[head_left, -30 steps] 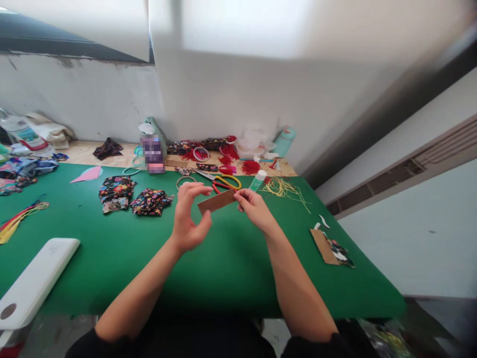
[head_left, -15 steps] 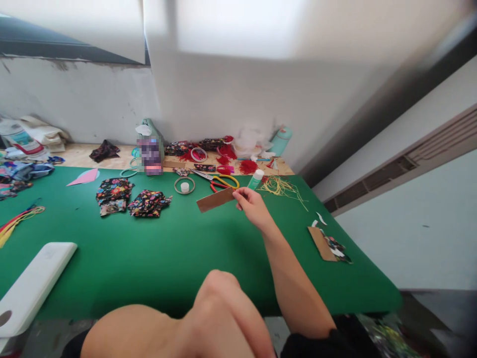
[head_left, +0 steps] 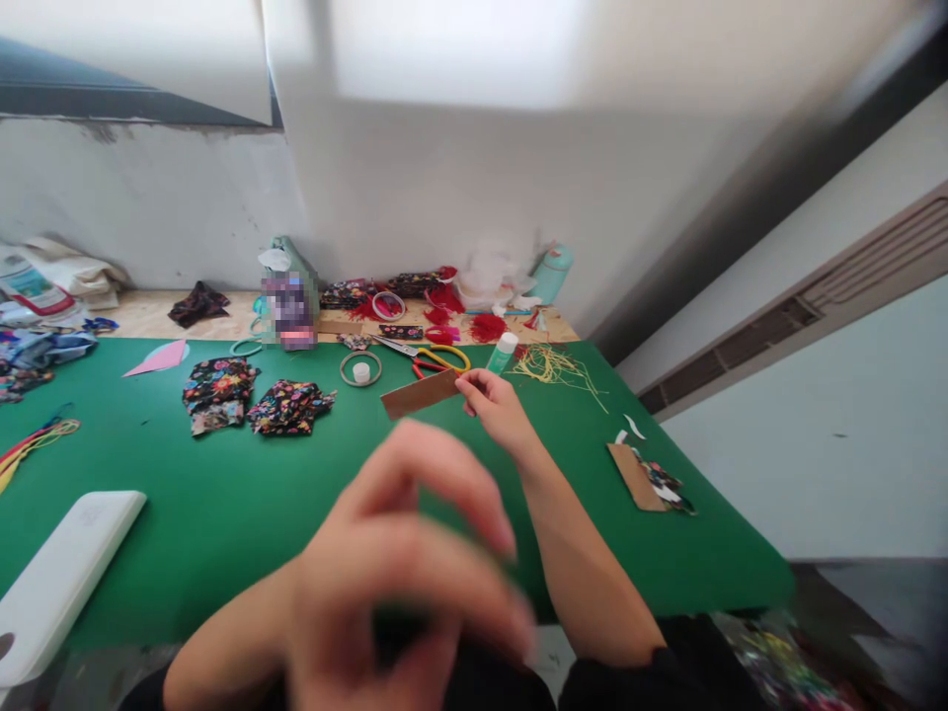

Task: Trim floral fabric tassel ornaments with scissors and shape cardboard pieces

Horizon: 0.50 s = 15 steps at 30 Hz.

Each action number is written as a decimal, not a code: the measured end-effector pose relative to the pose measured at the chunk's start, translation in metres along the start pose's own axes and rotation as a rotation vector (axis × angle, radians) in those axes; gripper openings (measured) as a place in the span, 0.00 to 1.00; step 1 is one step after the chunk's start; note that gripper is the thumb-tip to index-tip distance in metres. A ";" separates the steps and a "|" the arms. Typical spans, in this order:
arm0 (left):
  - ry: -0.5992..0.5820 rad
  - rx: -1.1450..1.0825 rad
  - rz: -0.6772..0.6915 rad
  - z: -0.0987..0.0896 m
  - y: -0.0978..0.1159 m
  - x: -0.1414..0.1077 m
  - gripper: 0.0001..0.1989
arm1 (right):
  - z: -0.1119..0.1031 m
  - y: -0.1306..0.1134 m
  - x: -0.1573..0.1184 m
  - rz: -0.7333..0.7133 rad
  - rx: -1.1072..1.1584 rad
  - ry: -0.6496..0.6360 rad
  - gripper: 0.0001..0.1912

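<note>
My right hand (head_left: pixel 495 403) is closed on one end of a brown cardboard strip (head_left: pixel 420 394), pinching it between thumb and fingers above the green table. Close to the camera, my left hand (head_left: pixel 400 563) is raised and blurred. Its fingers are curled but apart, and nothing shows between them. Just behind the strip lie scissors (head_left: pixel 442 359) with red and yellow handles. A green glue stick (head_left: pixel 502 353) with its white top stands beside my right hand. Left of the strip, a small white cap (head_left: pixel 361 372) sits within a ring (head_left: pixel 343 369).
Folded floral fabric pieces (head_left: pixel 291 407) lie left of centre. A long white device (head_left: pixel 70 573) occupies the front left. Yellow raffia strands (head_left: pixel 555 365) and another cardboard piece (head_left: pixel 635 478) with scraps lie on the right. Red tassels (head_left: pixel 489 327) and a bottle (head_left: pixel 552 274) line the wall.
My left hand has turned and lifted toward the camera, its fingers now showing. My right hand keeps hold of the cardboard strip almost in place; the view has shifted slightly.
</note>
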<state>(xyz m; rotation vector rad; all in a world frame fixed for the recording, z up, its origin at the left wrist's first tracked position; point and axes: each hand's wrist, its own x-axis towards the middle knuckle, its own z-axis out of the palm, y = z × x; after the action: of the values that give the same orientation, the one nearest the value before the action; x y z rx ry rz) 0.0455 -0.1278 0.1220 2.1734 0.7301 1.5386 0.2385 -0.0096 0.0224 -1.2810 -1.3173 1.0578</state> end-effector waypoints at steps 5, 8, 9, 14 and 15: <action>-0.110 0.372 -0.082 0.037 -0.103 0.025 0.14 | 0.001 -0.002 -0.002 -0.016 -0.009 -0.037 0.14; -0.198 0.369 -0.257 0.048 -0.144 0.014 0.15 | 0.002 -0.001 -0.002 -0.025 -0.023 -0.039 0.14; -0.200 0.319 -0.293 0.049 -0.150 0.010 0.15 | 0.003 -0.001 -0.002 -0.035 -0.028 -0.035 0.13; -0.169 0.052 -0.494 0.048 -0.151 0.000 0.14 | 0.005 -0.003 -0.003 -0.036 -0.022 -0.044 0.13; -0.161 0.000 -0.535 0.047 -0.150 0.000 0.14 | 0.005 -0.003 -0.003 -0.024 -0.015 -0.060 0.13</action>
<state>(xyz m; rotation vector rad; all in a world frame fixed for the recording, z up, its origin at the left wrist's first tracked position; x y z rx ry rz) 0.0611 -0.0089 0.0198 1.8626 1.1371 1.0754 0.2326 -0.0130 0.0246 -1.2501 -1.3847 1.0795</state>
